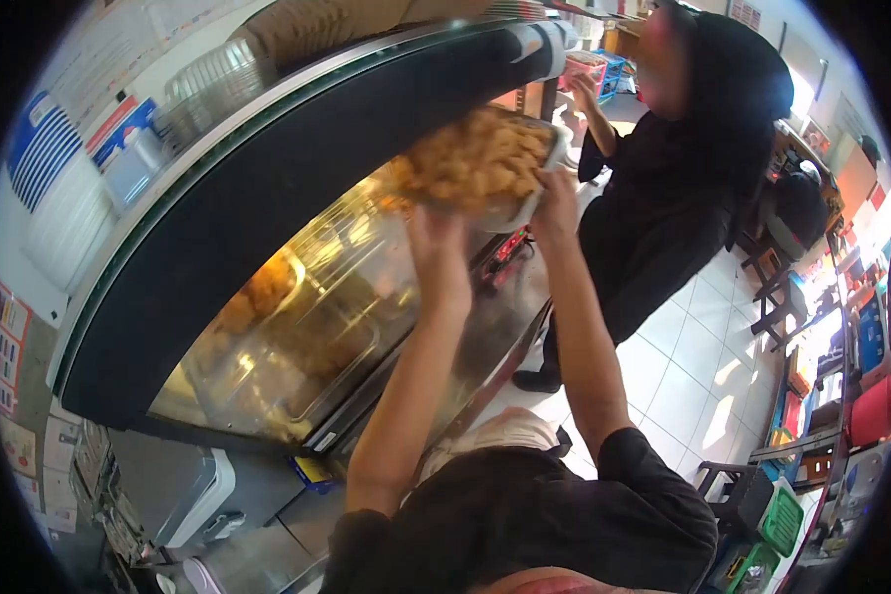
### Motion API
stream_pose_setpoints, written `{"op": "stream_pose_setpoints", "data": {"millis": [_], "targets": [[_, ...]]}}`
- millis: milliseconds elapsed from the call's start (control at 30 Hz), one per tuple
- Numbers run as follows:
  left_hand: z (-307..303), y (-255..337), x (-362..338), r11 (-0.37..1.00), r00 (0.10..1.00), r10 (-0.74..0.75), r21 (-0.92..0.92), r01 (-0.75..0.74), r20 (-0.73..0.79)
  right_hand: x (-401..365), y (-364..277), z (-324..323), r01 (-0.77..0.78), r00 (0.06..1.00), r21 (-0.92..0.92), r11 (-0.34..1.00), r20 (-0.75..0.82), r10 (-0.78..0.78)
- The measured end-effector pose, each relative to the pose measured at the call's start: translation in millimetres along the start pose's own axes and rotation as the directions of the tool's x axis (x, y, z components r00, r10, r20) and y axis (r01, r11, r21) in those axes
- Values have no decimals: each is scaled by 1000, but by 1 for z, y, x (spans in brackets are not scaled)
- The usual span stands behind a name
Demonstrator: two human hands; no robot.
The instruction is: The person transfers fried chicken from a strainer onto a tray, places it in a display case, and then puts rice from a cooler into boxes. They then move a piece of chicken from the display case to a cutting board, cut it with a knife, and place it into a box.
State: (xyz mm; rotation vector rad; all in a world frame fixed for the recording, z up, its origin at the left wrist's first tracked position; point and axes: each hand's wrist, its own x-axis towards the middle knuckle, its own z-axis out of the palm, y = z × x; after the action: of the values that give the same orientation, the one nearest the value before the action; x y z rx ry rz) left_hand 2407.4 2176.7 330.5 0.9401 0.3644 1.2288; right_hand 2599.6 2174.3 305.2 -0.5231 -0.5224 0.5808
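Observation:
A metal tray [511, 217] piled with golden-brown fried pieces [485, 156] is held up in front of the warming cabinet's opening, smeared by motion. The pieces look like nuggets, though blur hides their exact kind. My left hand [438, 226] grips the tray's near left side, its fingers mostly hidden beneath. On the tray's right edge, my right hand [556, 203] is closed around the rim. Inside the lit warming cabinet [337, 307] are a wire rack and trays, with more fried food [262, 282] at the left.
A co-worker in dark clothes [663, 188] stands just right of the tray, one hand [584, 91] raised. Clear plastic containers [218, 79] and stacked white lids or cups [64, 218] line the cabinet top. White floor tiles [698, 366] and a dark step stool [738, 495] lie at the right.

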Motion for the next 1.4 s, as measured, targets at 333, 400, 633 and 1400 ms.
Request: {"op": "stream_pose_setpoints", "data": {"millis": [333,400,633,1400], "targets": [[9,-3,-9,998,997,55,40,-53,-47,13,44,70,-215,977,-168,962,-48,210],[9,-4,-13,998,997,49,47,-46,-57,27,66,63,-213,977,-206,955,-44,208],[-6,-8,-71,981,959,60,164,-108,275,31,92,85,-161,985,-179,971,26,168],[-121,52,-158,783,991,6,616,-88,133,4,100,89,-44,731,-650,758,497,468]]}}
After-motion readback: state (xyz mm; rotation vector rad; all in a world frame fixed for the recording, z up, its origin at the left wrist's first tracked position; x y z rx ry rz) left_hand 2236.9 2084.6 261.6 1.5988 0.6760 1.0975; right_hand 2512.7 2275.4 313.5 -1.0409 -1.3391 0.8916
